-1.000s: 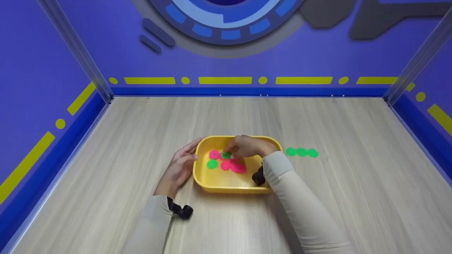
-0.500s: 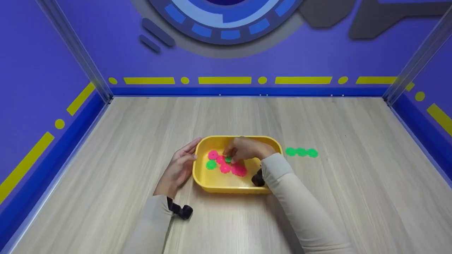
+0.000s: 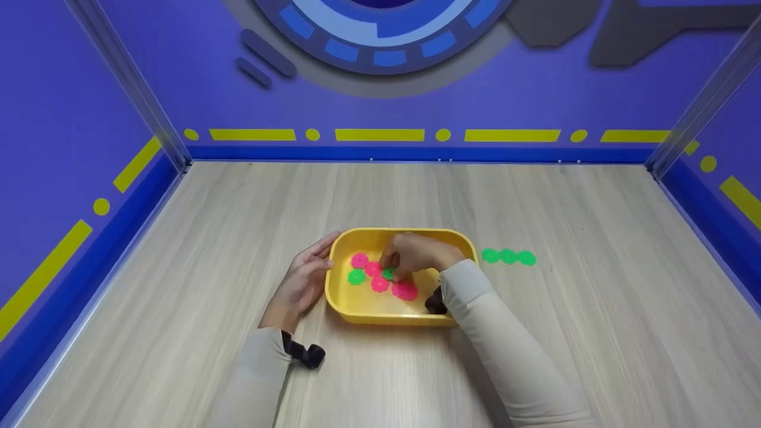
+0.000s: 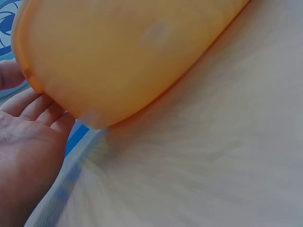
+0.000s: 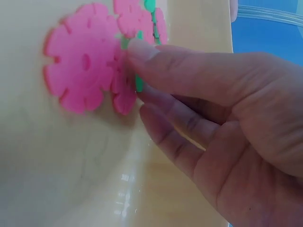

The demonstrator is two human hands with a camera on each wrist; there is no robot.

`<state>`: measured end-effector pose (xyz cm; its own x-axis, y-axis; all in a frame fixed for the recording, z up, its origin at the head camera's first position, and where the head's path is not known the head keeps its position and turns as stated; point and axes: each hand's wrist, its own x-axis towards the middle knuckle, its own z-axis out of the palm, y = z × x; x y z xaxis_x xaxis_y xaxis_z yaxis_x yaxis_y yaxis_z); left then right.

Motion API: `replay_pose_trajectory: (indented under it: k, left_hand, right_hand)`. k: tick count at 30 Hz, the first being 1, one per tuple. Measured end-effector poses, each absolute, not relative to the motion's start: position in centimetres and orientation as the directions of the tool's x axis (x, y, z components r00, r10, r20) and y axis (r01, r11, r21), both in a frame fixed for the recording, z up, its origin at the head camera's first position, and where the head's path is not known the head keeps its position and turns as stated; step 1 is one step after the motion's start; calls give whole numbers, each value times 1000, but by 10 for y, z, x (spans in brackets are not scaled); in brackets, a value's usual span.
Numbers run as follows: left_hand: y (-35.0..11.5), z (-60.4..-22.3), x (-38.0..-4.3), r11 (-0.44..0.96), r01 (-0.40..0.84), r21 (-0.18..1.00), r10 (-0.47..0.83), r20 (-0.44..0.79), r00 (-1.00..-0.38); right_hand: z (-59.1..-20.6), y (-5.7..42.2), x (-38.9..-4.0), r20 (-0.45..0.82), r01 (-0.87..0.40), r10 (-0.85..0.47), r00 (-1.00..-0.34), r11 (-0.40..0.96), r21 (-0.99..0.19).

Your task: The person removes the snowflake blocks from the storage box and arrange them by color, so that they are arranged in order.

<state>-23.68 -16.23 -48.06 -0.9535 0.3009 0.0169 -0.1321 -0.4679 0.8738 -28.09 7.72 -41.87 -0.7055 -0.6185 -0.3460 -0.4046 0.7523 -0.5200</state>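
A yellow plastic basin (image 3: 392, 319) stands on the table, with pink and green notched discs lying in it. My left hand (image 3: 302, 286) holds the basin's left side, thumb at the rim and fingers against the outer wall, also seen in the left wrist view. Inside the basin, my right hand (image 3: 416, 252) pinches a green notched disc (image 3: 388, 273) between thumb and fingers. In the right wrist view this green disc (image 5: 139, 61) stands edge-on beside a large pink disc (image 5: 83, 61). Another green disc (image 3: 356, 276) and a pink disc (image 3: 359, 260) lie at the basin's left.
A joined row of green discs (image 3: 508, 256) lies on the wooden table (image 3: 594, 333) right of the basin. Blue printed walls (image 3: 380, 107) enclose the back and both sides. Black wrist cameras (image 3: 309, 355) are strapped near the cuffs.
My right hand has shifted slightly right and toward me with the green disc. Some pink discs beneath it have moved apart and show more. My left hand stays on the basin.
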Motion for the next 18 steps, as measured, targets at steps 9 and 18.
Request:
replay_pose_trajectory:
  k: [9,18]
  left_hand:
    - [-161,-481,-237,-486,-139,863,289,9,-957]
    - [-161,-481,-238,-487,-134,863,284,12,-959]
  right_hand:
    - [-419,77,-281,-346,-431,-643,-683,737,-521]
    - [-420,76,-281,-349,-452,-675,-650,713,-537]
